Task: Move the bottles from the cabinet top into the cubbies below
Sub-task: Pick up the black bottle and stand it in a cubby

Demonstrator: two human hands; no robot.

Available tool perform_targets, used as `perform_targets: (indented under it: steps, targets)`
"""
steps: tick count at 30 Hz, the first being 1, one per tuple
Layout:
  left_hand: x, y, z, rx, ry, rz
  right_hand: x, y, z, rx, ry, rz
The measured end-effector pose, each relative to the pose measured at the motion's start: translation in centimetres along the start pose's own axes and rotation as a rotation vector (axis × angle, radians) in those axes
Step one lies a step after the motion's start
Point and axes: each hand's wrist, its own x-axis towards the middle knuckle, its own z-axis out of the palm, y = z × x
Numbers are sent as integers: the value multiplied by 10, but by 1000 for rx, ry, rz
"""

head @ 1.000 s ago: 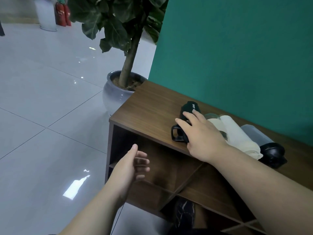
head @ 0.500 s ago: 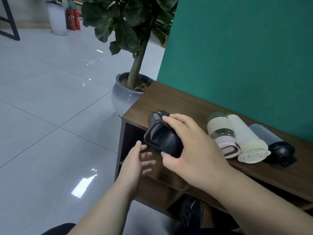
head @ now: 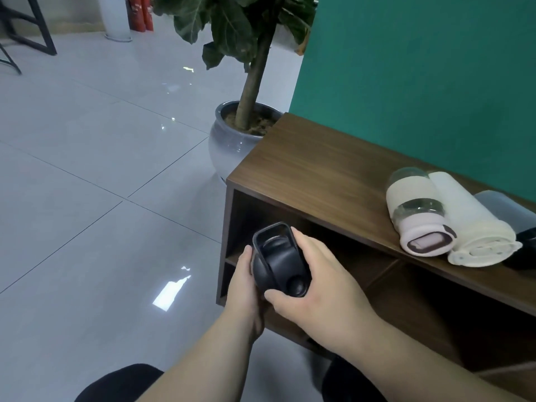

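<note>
A black bottle (head: 278,261) with a loop handle is held in front of the cabinet's upper left cubby (head: 290,227). My right hand (head: 316,282) grips it from the right and below, and my left hand (head: 243,282) holds its left side. Three bottles lie on the brown cabinet top (head: 307,163) at the right: a glass bottle with a cream sleeve and pink cap (head: 417,219), a cream bottle (head: 472,224), and a grey bottle with a black cap (head: 504,210), partly cut off by the frame edge.
A potted tree in a grey pot (head: 232,143) stands on the tiled floor just left of the cabinet. The green wall (head: 420,68) rises behind the cabinet. Slanted dividers split the lower cubbies (head: 385,268). Black table legs (head: 34,27) stand far left.
My right hand lifted the black bottle off the cabinet top and brought it down in front of the upper left cubby. My left hand rose and took hold of its side.
</note>
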Motion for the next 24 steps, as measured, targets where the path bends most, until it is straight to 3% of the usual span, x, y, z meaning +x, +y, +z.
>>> perform_targets:
  steps: [4, 9, 15, 19, 24]
  targets:
    - [20, 1, -3, 19, 27, -92, 14, 27, 25, -18, -93, 36]
    - [52, 3, -2, 131, 58, -135, 36, 55, 47, 151, -11, 128]
    - [76, -7, -7, 160, 109, -156, 64, 74, 68, 170, 58, 251]
    - [90, -11, -15, 224, 214, -147, 89, 81, 72, 273, 146, 359]
    - [96, -6, -14, 314, 247, -127, 106, 77, 84, 337, 165, 370]
